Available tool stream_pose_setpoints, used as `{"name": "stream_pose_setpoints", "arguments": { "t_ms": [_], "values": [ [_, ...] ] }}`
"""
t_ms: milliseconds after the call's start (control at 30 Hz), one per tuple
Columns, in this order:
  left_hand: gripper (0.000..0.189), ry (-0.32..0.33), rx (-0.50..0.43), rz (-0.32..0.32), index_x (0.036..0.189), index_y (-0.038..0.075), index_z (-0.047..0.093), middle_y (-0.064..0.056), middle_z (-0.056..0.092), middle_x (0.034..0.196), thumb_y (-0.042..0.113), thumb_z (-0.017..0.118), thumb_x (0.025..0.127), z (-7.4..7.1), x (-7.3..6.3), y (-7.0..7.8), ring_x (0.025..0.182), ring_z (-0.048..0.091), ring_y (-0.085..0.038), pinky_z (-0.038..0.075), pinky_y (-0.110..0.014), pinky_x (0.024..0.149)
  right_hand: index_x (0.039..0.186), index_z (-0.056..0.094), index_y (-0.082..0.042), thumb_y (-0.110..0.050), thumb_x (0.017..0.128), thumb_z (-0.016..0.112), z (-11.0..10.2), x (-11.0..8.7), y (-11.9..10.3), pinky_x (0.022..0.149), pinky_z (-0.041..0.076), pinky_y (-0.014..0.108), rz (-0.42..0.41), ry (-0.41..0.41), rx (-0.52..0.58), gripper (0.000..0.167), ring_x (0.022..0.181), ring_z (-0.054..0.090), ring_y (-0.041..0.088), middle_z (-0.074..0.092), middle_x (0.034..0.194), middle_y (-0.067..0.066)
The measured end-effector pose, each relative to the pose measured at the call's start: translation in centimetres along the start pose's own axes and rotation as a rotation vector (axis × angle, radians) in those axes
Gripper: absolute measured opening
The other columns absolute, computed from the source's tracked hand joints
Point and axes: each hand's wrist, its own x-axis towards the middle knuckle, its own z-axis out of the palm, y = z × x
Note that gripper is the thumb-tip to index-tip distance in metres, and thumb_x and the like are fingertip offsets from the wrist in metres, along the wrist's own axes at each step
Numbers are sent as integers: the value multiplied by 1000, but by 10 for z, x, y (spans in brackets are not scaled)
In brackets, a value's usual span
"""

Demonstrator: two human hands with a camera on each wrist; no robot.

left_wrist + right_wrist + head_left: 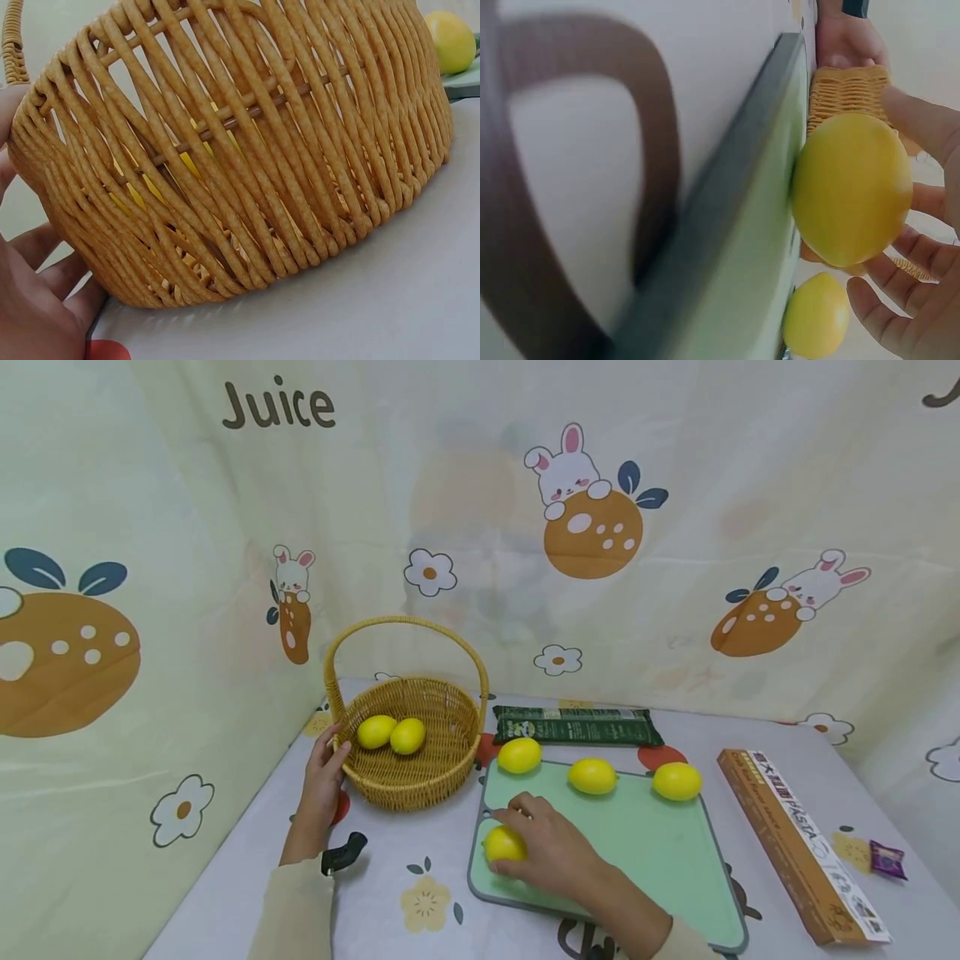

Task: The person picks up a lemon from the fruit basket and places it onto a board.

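Observation:
My left hand [322, 777] holds the left side of a wicker basket [412, 795], its thumb over the rim and its fingers along the outer wall. Inside the basket lie two yellow lemons [377, 732], which show through the weave in the left wrist view. At the left end of a green cutting board [637, 843], my right hand [551, 847] curls its thumb and fingers around another lemon [853, 189]. That lemon sits low against the board's surface. Three more lemons [592, 776] are lined up along the board's far edge.
Behind the board lies a long dark green packet [577, 727]. A brown and white pasta box [806, 847] is to the right, with a small purple wrapped packet [888, 860] beyond it. The basket's tall handle [405, 620] arches above its rim. Printed curtains [480, 527] enclose the table.

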Motion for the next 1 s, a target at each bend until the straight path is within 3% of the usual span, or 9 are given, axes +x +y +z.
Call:
{"name": "stream_pose_setpoints", "arguments": {
  "t_ms": [333,567,833,1000],
  "values": [
    [53,17,44,14,151,28,33,-8,19,159,31,53,101,1,0,1,142,26,-24,18,-44,115,133,59,-18,-56,83,70,-24,31,-5,84,49,35,-123,-46,-74,64,101,49,16,50,119,0],
    [54,19,56,38,150,27,34,-9,22,158,34,55,100,0,0,-2,140,29,-25,21,-44,114,135,58,-20,-57,85,67,-36,63,-13,85,49,35,-93,-104,-88,62,103,48,16,49,123,-1],
    [54,14,41,31,150,26,34,-10,20,158,31,54,101,1,-1,3,140,30,-25,21,-43,114,134,59,-16,-47,89,68,-37,102,-17,77,46,28,-194,-68,-65,55,91,47,12,50,113,-1],
    [54,22,36,32,150,27,34,-10,21,158,31,55,101,2,-1,-1,139,32,-25,22,-43,114,135,58,-16,-47,90,67,-35,122,-20,77,47,31,-194,-77,-47,56,92,50,15,51,113,1]
  ]
}}
